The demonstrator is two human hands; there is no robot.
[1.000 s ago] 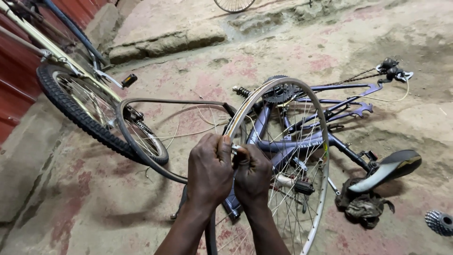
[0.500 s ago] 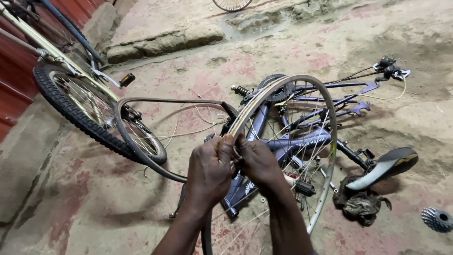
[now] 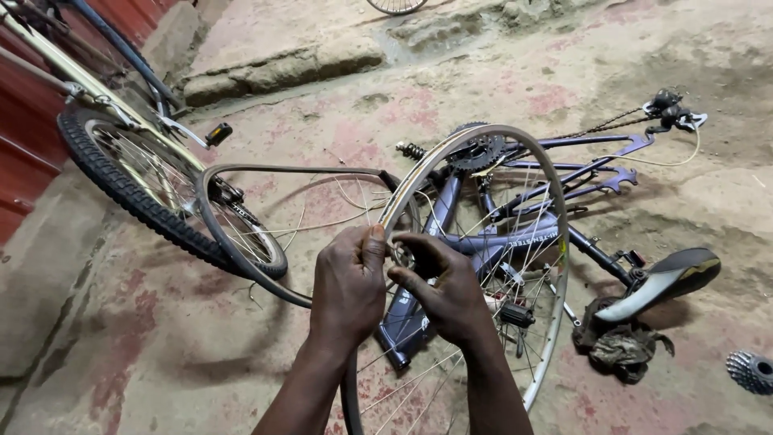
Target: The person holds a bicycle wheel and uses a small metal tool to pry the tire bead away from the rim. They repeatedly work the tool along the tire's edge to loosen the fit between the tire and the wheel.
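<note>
Bare aluminium, dull and scuffed, is what we are gripping here: a spoked bicycle wheel rim standing upright in front of us, its near edge rising between our two hands while the far side is arching over the purple bicycle frame lying on the stained concrete floor. Our left hand is closing round the rim's edge with the thumb pressing on top, and it is also pinching a black rubber inner tube, which is looping away to the left in a limp, flat hoop and running back down past our wrist. Our right hand is curling its fingers just beside the left, at the rim's inner side among the spokes; whether it is pinching a small part there we cannot tell. We are judging the rim to be light but stiff, easy to steady with one hand at the edge, though the thin spokes are looking bendable and are better left alone as a grip. The tube is seeming soft, floppy and slightly grippy, so it is wanting a pinch close to the rim rather than a hold far out on the sagging loop. A second bicycle's tyred wheel is leaning at the left, a saddle is lying on a rag at the right, and a loose sprocket cluster is sitting near the right edge.
</note>
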